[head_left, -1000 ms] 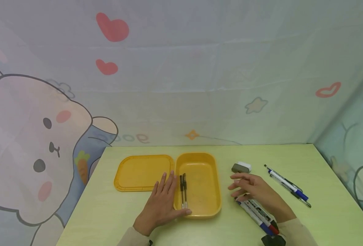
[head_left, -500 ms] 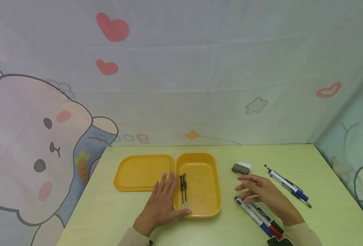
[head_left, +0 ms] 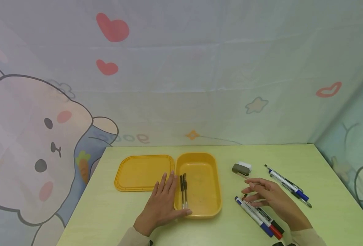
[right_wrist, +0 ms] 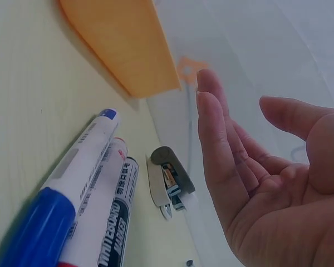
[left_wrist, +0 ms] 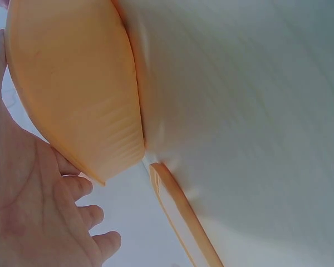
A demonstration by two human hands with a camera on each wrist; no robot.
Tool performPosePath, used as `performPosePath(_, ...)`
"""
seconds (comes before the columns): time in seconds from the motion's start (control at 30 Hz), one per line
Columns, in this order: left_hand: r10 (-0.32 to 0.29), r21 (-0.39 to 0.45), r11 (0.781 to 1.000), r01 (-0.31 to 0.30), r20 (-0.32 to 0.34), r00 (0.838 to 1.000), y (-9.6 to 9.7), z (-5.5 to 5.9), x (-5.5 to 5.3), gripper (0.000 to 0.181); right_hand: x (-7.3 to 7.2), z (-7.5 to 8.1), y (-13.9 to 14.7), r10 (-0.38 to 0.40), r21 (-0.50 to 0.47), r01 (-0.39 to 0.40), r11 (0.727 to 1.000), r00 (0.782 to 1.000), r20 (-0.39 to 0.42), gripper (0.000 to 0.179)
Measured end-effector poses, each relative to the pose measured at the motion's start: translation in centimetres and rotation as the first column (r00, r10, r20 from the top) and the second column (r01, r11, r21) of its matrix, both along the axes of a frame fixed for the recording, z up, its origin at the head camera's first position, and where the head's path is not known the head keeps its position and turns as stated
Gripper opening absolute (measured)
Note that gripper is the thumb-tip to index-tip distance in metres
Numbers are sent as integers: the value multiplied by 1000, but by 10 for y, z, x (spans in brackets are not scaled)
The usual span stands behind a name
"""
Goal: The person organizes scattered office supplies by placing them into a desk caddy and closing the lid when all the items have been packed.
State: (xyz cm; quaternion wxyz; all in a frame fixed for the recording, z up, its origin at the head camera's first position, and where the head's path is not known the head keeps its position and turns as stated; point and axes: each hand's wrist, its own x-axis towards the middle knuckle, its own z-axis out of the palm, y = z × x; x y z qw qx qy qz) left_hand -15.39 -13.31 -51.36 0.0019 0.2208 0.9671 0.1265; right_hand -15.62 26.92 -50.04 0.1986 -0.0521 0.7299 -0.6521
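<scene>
Box (head_left: 203, 194), yellow, with two pens (head_left: 186, 193) inside, touched by a spread left hand (head_left: 159, 206). Near three markers (head_left: 263, 218), a right hand (head_left: 273, 198), thumb and fingers apart.

The left hand (head_left: 159, 204) spreads, thumb (head_left: 180, 213) out, at near left; the right hand (head_left: 273, 196) (fingers (right_wrist: 213, 130) loosely bent) hovers at near right.

Smooth plastic box (head_left: 203, 188) with a soft sheen; thin plastic lid (head_left: 143, 172), smooth. Glossy plastic markers (head_left: 255, 217). Clear-barrelled plastic pens (head_left: 186, 193). Smooth plastic stapler (head_left: 239, 168), metal inside. Smooth counter (head_left: 213, 233), faintly wood-grained. Creased, matt, cloth-like backdrop (head_left: 169, 112).
</scene>
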Motion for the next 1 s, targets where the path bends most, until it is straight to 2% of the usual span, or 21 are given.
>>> performPosePath(0.3,0,3,1000,0,0,1000,-1,0,0,118,3,-2,6,-64,24,62,998,996,57,67)
performPosePath(0.53,1,3,1000,-1,-2,1000,-1,0,-1,119,5,-3,11,-94,39,91,995,994,56,67)
performPosePath(0.8,-1,12,1000,1,4,1000,0,1,0,118,8,-7,20,-92,0,92,996,995,47,65)
performPosePath(1.0,1,12,1000,-2,8,1000,0,0,0,119,9,-8,25,-102,9,102,995,993,60,67)
